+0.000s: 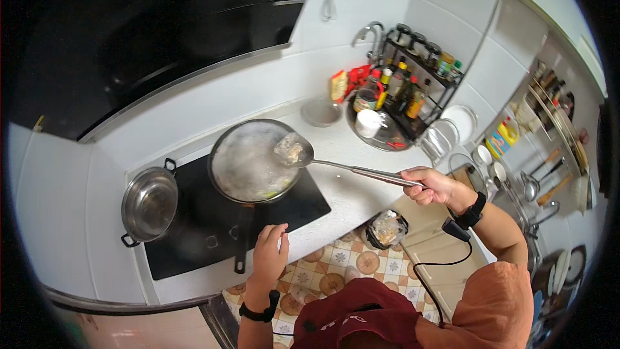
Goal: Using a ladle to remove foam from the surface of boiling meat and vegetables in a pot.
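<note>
My right hand (428,185) is closed around the metal handle of a skimmer or ladle (306,154), whose bowl holds pale, lumpy food (290,150) over the right rim of a frying pan (247,167). Steaming, cloudy, bubbling liquid fills the pan, with some green pieces near its lower edge. The pan stands on a black glass cooktop (193,247), its dark handle pointing towards me. My left hand (272,247) is raised near the cooktop's front edge, right of that handle, fingers slightly bent and close together, with nothing seen in it.
A two-handled steel pot (150,205) sits at the cooktop's left. Beyond the pan are a round plate or lid (321,111), a round tray (382,143) with a white cup (368,123), and sauce bottles (397,82). A lined waste bin (386,229) stands below the counter; a range hood (184,34) hangs above.
</note>
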The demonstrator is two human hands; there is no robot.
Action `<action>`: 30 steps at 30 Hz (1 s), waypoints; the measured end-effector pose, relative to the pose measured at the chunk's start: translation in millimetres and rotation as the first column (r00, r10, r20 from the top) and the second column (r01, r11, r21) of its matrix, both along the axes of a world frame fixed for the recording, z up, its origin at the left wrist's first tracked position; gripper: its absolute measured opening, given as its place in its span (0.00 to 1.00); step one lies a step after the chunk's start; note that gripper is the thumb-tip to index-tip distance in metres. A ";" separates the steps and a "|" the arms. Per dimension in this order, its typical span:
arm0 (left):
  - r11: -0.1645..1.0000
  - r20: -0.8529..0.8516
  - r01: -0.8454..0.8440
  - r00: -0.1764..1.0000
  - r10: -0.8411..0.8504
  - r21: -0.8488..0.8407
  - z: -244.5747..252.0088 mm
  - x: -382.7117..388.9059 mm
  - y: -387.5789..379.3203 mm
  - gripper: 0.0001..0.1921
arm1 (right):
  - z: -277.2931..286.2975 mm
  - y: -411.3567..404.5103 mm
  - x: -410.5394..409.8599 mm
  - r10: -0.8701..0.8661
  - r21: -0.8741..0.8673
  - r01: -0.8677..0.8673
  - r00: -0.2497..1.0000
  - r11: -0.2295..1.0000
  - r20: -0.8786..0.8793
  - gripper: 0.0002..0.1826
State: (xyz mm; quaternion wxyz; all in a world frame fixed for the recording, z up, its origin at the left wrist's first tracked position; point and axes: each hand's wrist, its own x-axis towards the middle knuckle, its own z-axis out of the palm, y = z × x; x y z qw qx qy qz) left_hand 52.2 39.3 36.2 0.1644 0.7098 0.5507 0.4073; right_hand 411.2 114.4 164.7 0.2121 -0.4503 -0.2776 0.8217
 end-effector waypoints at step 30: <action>0.055 0.015 0.928 0.065 -0.998 -0.370 -57.6 592.7 -144.6 0.11 | -140.5 -496.9 422.8 -0.585 0.623 0.057 -0.288 0.780 0.758 0.21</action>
